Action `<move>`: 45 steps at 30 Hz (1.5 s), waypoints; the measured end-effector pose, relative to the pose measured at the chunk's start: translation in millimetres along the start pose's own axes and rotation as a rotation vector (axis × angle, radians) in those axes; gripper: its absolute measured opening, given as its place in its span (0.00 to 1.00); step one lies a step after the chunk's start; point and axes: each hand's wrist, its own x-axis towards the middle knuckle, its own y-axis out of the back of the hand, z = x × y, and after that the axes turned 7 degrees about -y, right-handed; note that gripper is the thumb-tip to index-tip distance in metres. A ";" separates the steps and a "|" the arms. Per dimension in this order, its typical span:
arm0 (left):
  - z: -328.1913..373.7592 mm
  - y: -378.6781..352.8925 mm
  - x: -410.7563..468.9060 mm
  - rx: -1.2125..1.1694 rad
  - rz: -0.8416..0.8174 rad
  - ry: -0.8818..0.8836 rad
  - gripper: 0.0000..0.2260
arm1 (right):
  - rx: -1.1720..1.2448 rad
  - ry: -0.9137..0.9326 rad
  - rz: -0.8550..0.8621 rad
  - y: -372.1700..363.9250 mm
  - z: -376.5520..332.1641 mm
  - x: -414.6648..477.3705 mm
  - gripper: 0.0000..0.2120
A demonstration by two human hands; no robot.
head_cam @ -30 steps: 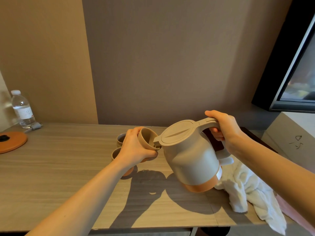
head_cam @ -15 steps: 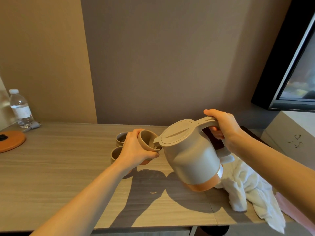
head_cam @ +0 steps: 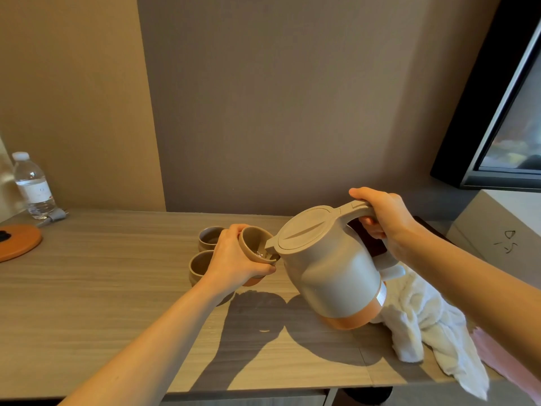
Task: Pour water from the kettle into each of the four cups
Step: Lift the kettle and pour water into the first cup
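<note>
Leftward tilts the smooth plastic kettle (head_cam: pixel 330 271), right hand (head_cam: pixel 383 218) gripping its handle; left hand (head_cam: pixel 234 259) holds a round, perhaps ceramic, cup (head_cam: pixel 256 244).

Grey, orange-based kettle (head_cam: pixel 330 276) tilted left, spout (head_cam: pixel 270 247) at rim of lifted, tilted tan cup (head_cam: pixel 254 240); far cup (head_cam: pixel 209 236) and near cup (head_cam: pixel 199 265) upright, just left.

Three cups visible: held cup (head_cam: pixel 254 240), back cup (head_cam: pixel 209 237), front cup (head_cam: pixel 199 263). One kettle (head_cam: pixel 330 271), one bottle (head_cam: pixel 32 186), one orange disc (head_cam: pixel 17 243), one towel (head_cam: pixel 424 323), one pink cloth (head_cam: pixel 503 358). Two hands, left hand (head_cam: pixel 237 262) and right hand (head_cam: pixel 386 218); one table (head_cam: pixel 102 288), one screen (head_cam: pixel 515 121).
</note>
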 end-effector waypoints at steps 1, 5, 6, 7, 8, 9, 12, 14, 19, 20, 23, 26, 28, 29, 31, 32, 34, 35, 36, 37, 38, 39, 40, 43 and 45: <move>0.1 -0.3 -0.1 -0.002 0.000 0.002 0.41 | -0.001 -0.001 0.001 0.1 -0.1 0.2 0.15; 0.6 -0.4 -0.4 -0.024 -0.008 0.014 0.41 | 0.000 -0.002 0.000 0.9 -1.1 1.3 0.16; 0.9 -0.5 -0.5 -0.030 -0.008 0.015 0.40 | 0.000 -0.001 -0.001 1.2 -1.1 1.9 0.16; 0.9 -0.7 -0.7 -0.034 -0.008 0.017 0.40 | -0.001 0.000 -0.002 1.5 -1.1 2.2 0.16; 0.9 -0.9 -0.9 -0.038 -0.008 0.019 0.40 | 0.000 0.001 -0.004 1.9 -1.1 2.6 0.16; 0.6 -1.3 -1.1 -0.039 -0.007 0.020 0.40 | 0.000 0.002 -0.009 2.3 -1.1 2.9 0.15; -0.4 -2.6 -0.9 -0.044 -0.004 0.027 0.40 | 0.004 0.001 -0.020 3.1 -1.4 3.2 0.15; -0.4 -3.5 -0.7 -0.045 -0.003 0.035 0.40 | 0.002 -0.001 -0.014 2.8 -1.7 3.5 0.15; -1.2 -5.4 -0.7 -0.055 -0.003 0.049 0.40 | -0.009 -0.002 0.000 1.8 -1.9 3.5 0.16; -1.6 -5.7 -0.5 -0.057 -0.003 0.051 0.40 | -0.013 0.001 0.000 1.7 -1.9 3.2 0.16; -2.4 -6.3 -0.3 -0.061 0.001 0.058 0.40 | -0.016 0.009 0.004 1.4 -1.9 3.2 0.16; -4.1 -7.9 -0.5 -0.064 0.011 0.063 0.42 | -0.024 0.014 0.007 1.6 -2.9 3.2 0.16; -4.3 -9.4 -0.4 -0.071 0.023 0.074 0.42 | -0.029 0.016 0.006 1.9 -3.6 4.0 0.16; -4.1 -10.1 -0.4 -0.076 0.026 0.078 0.42 | -0.031 0.016 0.008 2.2 -4.0 4.5 0.16; -3.7 -11.4 -0.4 -0.086 0.033 0.083 0.41 | -0.035 0.021 0.008 2.3 -4.8 5.2 0.16; -3.7 -11.8 -0.4 -0.091 0.036 0.085 0.41 | -0.039 0.028 0.008 2.3 -5.1 5.4 0.16; -3.5 -13.0 -0.4 -0.098 0.040 0.090 0.40 | -0.046 0.043 0.013 2.8 -4.9 5.9 0.16; -3.5 -14.1 -0.7 -0.097 0.042 0.093 0.41 | -0.048 0.048 0.016 3.2 -4.8 6.3 0.16; -3.6 -15.3 -0.8 -0.094 0.047 0.097 0.41 | -0.051 0.050 0.016 3.4 -5.1 6.5 0.16; -3.3 -16.3 -1.1 -0.091 0.054 0.102 0.42 | -0.053 0.048 0.015 3.6 -5.4 6.7 0.16; -3.2 -17.4 -1.4 -0.091 0.060 0.107 0.42 | -0.053 0.045 0.015 3.7 -5.8 6.9 0.16; -2.9 -18.2 -1.7 -0.091 0.064 0.111 0.42 | -0.054 0.041 0.017 4.0 -6.0 7.2 0.16; -2.7 -18.9 -1.8 -0.094 0.065 0.116 0.42 | -0.056 0.040 0.018 4.2 -6.2 7.8 0.16; -1.4 -19.3 -2.2 -0.099 0.063 0.119 0.42 | -0.062 0.041 0.017 4.2 -6.3 8.5 0.16; -0.4 -19.3 -2.6 -0.097 0.066 0.120 0.42 | -0.061 0.043 0.017 4.0 -6.1 8.9 0.16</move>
